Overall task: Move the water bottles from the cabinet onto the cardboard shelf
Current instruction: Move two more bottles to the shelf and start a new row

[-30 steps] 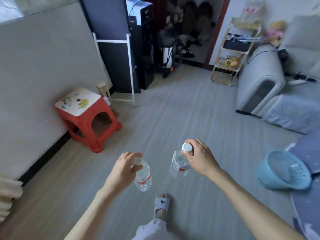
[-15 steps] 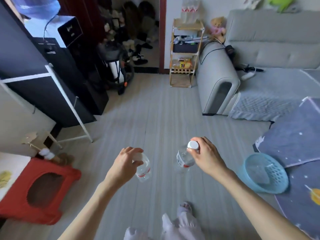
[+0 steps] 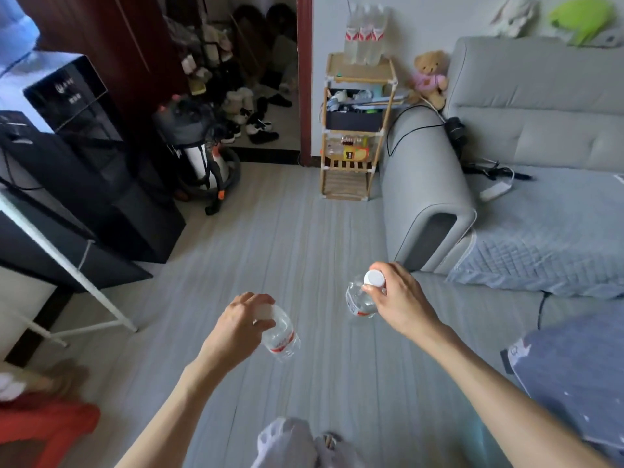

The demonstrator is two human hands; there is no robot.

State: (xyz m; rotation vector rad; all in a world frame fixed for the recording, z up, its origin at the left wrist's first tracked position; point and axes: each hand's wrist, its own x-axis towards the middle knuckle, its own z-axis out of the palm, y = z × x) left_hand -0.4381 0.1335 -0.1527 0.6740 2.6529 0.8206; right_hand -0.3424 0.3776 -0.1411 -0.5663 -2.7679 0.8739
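Note:
My left hand (image 3: 238, 327) grips a clear water bottle (image 3: 282, 339) with a red label by its neck, the bottle hanging below my fingers. My right hand (image 3: 400, 300) holds a second clear bottle (image 3: 359, 300) by its white cap. Both hang over the grey floor in front of me. Ahead, against the wall beside the sofa, stands the tan cardboard shelf (image 3: 358, 128). Three water bottles (image 3: 366, 37) stand in a row on its top board. Its lower levels hold a dark box and small packets.
A grey sofa (image 3: 429, 184) with a quilted cover runs along the right. A vacuum cleaner (image 3: 206, 157) and a black water dispenser (image 3: 77, 136) stand on the left. A white rack leg (image 3: 67, 261) slants across the left floor, and a red stool (image 3: 47, 423) sits bottom left.
The view has swung right and moved forward: the shelf and sofa are nearer and more central, the red stool has slid to the bottom left. Both hands keep holding their bottles.

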